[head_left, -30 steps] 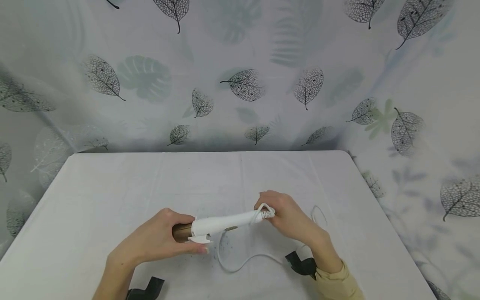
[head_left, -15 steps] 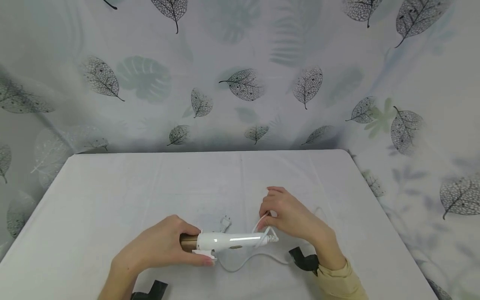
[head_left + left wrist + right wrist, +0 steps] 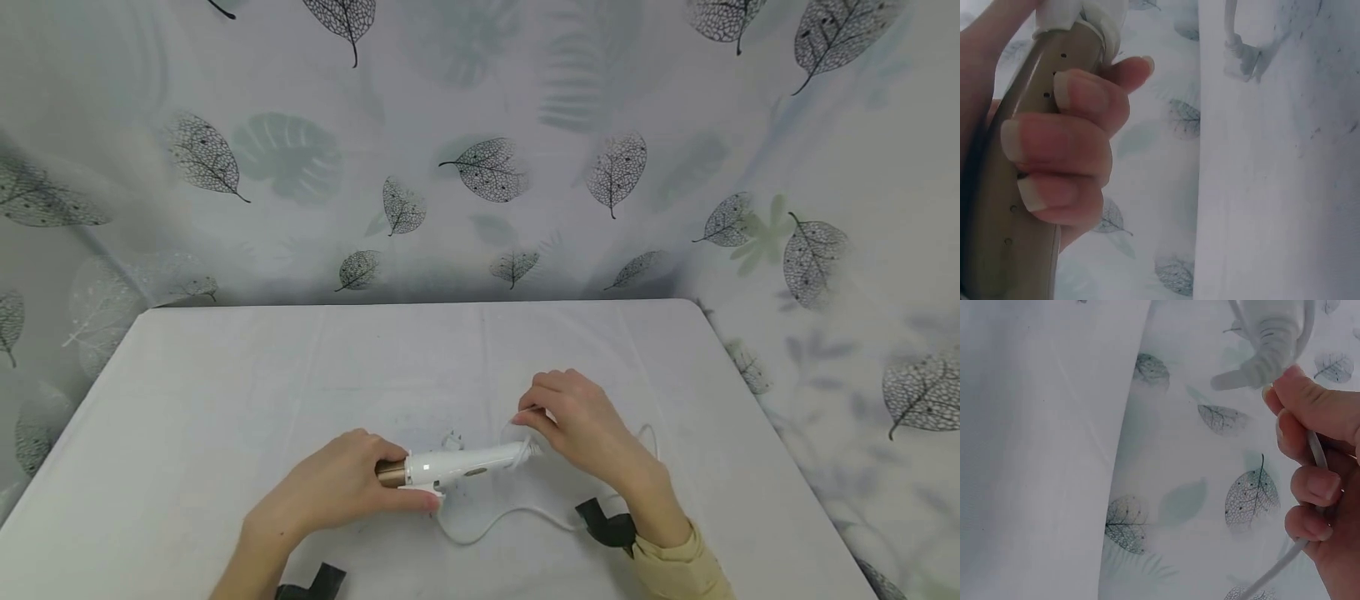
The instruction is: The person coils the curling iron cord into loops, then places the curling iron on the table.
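A hair curling iron with a white handle (image 3: pixel 468 463) and a perforated gold barrel (image 3: pixel 1029 194) lies crosswise between the hands, over the table. My left hand (image 3: pixel 337 487) grips the barrel, its fingers curled round it and the thumb along the near side by the white clip. At the handle's tail, my right hand (image 3: pixel 577 421) pinches the thin white cord (image 3: pixel 1275 565), which runs on through its curled fingers. The cord loops around the tail end of the handle beside the ribbed cord sleeve (image 3: pixel 1269 353).
Behind the handle, the plug (image 3: pixel 1241 62) rests on the white-covered table (image 3: pixel 225 375). A slack length of cord curves in front of the curling iron toward the right wrist. Black straps (image 3: pixel 607 525) sit at both wrists. A leaf-patterned curtain (image 3: pixel 465 233) stands beyond the table.
My right hand has left the handle's tail and drawn the cord up from it. The left hand with the curling iron has shifted slightly right. The plug has come into view behind the handle.
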The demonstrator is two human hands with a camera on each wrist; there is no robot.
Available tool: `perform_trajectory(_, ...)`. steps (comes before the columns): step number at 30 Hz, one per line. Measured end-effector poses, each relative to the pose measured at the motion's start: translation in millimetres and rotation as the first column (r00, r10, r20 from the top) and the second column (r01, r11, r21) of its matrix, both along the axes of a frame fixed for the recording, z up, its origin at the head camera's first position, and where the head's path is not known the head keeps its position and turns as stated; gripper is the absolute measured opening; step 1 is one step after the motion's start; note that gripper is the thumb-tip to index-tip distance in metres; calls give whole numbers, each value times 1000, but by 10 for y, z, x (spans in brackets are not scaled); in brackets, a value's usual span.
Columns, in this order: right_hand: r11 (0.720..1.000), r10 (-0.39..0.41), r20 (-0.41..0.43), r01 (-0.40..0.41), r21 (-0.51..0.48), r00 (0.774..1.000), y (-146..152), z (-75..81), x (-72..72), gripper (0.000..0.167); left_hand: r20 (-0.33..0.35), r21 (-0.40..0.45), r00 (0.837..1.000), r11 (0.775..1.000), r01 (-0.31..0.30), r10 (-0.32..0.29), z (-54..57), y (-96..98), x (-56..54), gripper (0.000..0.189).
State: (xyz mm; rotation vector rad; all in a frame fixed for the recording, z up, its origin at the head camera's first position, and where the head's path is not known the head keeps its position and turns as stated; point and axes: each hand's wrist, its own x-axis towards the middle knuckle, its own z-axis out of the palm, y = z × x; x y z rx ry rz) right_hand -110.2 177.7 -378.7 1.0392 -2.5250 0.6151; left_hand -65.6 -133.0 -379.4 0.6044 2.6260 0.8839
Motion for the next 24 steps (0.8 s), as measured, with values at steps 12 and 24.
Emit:
perform_trajectory(12, 988, 3, 17, -1, -152, 1000, -88, -8, 46, 12, 47, -72, 995, 994, -80, 83, -55, 26, -55, 61)
perform_trajectory(24, 979, -24, 84, 41, -198, 996, -182, 6, 109, 9, 43, -93, 974, 971, -218, 223, -51, -7, -93, 66)
